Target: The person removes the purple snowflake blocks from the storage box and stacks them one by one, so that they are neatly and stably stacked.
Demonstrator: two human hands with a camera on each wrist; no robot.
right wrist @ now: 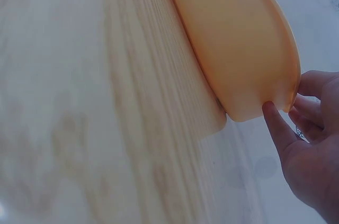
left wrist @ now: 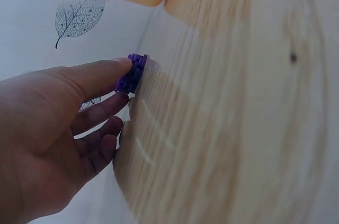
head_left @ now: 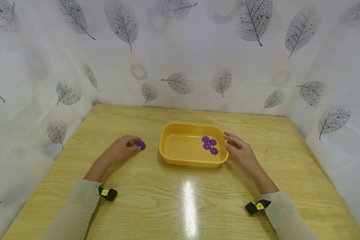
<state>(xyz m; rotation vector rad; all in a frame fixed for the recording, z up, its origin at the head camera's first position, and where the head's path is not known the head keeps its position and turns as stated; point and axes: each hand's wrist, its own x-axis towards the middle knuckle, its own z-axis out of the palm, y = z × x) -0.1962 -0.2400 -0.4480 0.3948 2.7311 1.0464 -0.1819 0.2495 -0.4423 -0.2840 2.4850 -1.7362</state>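
Left of the yellow tray, the left hand [head_left: 124, 148] pinches a small stack of purple flower-shaped pieces [head_left: 141, 145] between thumb and fingers; the left wrist view shows the stack [left wrist: 131, 74] at the tabletop, by the thumb tip of the left hand [left wrist: 63, 123]. The yellow tray [head_left: 183, 162] holds several purple pieces [head_left: 207, 146] in its right part. At the tray's right end, the right hand [head_left: 243, 153] touches the rim with its fingers and thumb. In the right wrist view, the thumb of the right hand [right wrist: 312, 144] rests against the tray's outer wall [right wrist: 243, 75].
The wooden table [head_left: 144, 200] carries the tray near its middle. Behind it and at both sides hangs a white curtain [head_left: 186, 50] with a leaf print. Black wrist bands with small devices sit at both cuffs.
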